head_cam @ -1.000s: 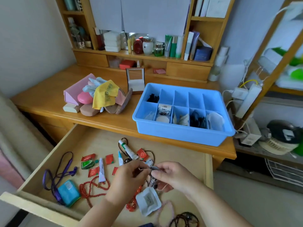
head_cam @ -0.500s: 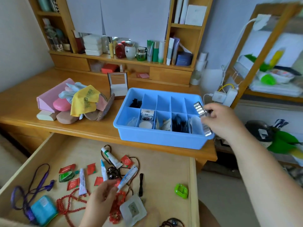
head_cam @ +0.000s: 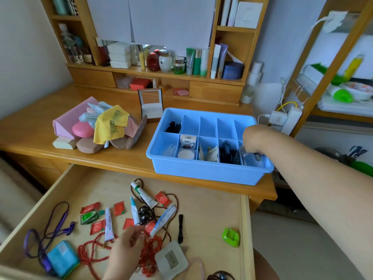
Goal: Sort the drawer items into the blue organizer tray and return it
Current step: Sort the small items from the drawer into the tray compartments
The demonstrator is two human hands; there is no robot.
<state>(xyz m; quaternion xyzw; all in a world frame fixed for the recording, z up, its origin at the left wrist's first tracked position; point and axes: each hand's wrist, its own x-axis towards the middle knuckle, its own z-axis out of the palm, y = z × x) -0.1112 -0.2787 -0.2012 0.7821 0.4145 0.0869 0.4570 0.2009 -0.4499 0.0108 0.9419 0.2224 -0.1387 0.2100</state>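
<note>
The right hand [head_cam: 253,143] reaches down into the near right-end compartment of the blue organizer tray [head_cam: 203,172], its fingers curled around a small silvery item [head_cam: 256,156] too blurred to identify. The left hand [head_cam: 126,252] hovers low over the open drawer [head_cam: 222,203], fingertips touching a red sachet [head_cam: 149,228] beside a white-and-blue tube [head_cam: 162,220]; whether it actually pinches anything cannot be told. The tray sits on the wooden desk [head_cam: 36,130], at its front right, directly above the drawer. Its far left compartment holds black clips [head_cam: 173,127]; the near row holds a clear packet, a small printed box [head_cam: 187,141] above a white round pad [head_cam: 186,154], paper sachets [head_cam: 211,154] and dark items [head_cam: 229,153]. The remaining far compartments show bare blue floor. In the drawer lie a green-striped white tube [head_cam: 143,194], two further small tubes, several red sachets, a green sachet [head_cam: 88,217], dark glossy beads [head_cam: 143,214], a red bead strand [head_cam: 90,251], brown cord, a black clip [head_cam: 180,228], a green plastic piece [head_cam: 231,237], a white pouch [head_cam: 171,259], a purple lanyard [head_cam: 54,229] and a teal packet [head_cam: 62,258]. On the desk to the left of the tray rests a heap comprising a pink case [head_cam: 68,122], a pink compact [head_cam: 82,129], a yellow cloth [head_cam: 111,123] and glasses cases. A small open box [head_cam: 151,106] stands just behind the tray's far left corner. Shelving with bottles and jars [head_cam: 165,61] lines the back of the desk.
</note>
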